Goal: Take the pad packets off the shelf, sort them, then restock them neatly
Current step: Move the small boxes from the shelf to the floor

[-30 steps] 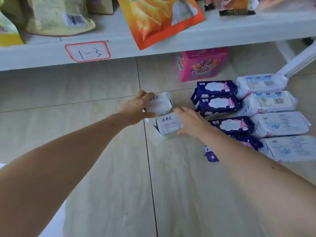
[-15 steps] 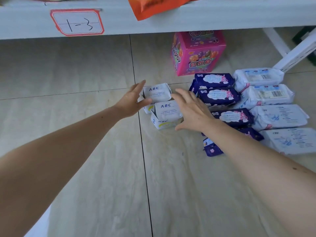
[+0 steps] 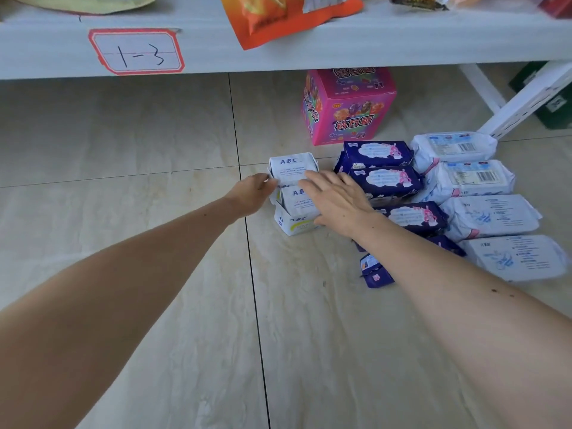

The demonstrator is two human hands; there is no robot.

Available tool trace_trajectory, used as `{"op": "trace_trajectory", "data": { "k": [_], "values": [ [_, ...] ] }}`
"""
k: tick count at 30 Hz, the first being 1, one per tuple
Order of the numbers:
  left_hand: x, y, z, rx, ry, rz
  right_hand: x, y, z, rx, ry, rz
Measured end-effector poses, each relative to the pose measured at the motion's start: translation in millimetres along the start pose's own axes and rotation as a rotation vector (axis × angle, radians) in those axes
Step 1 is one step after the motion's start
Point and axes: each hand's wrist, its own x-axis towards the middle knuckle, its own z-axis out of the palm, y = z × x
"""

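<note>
The white ABC packets [image 3: 294, 168] are lined up on the floor [image 3: 154, 134] beside the purple packets [image 3: 383, 181], probably to keep kinds apart. They are pressed by the flat, spread right hand [image 3: 337, 199] and touched by the left hand [image 3: 253, 193], whose fingers cannot be told.

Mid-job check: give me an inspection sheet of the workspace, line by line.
Surface: pale tiled floor under the shelf marked 1-3.
Job's things: two white ABC packets, a row of purple packets, a row of white packets to its right.
Clutter: pink box behind the packets; snack bags on the shelf.
Hands: left hand touches the ABC packets' left side; right hand lies flat on the nearer one.
Cables: nothing seen.
Surroundings: white shelf leg at right.
</note>
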Motion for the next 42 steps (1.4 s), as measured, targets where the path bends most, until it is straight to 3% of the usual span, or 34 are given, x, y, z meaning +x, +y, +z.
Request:
{"op": "trace_trajectory", "data": {
  "k": [10, 14, 18, 28, 37, 42],
  "values": [
    [19.0, 22.9, 10.3, 0.019, 0.015, 0.061, 1.4, 16.5, 6.7, 0.006, -0.007, 0.118],
    [-9.2, 20.0, -6.2, 0.068, 0.063, -0.035, -11.9, 16.1, -10.0, 0.030, -0.040, 0.086],
    [-54.5, 34.2, -28.5, 0.125, -0.027, -0.129, -41.1, 17.4, -58.3, 0.101, -0.099, 0.054],
    [-184.1, 188.8, -150.1, 0.325, -0.177, -0.083, -128.2, 62.7, -281.2, 0.116, -0.333, -0.013],
    [-273.4, 406.8, -294.7, 0.223, -0.097, -0.021, -180.2, 113.3, -538.6, 0.137, -0.266, -0.030],
    [-308.9, 499.7, -358.4, 0.312, -0.045, 0.025, -199.0, 135.2, -650.4, 0.086, -0.184, -0.066]
  ]
}}
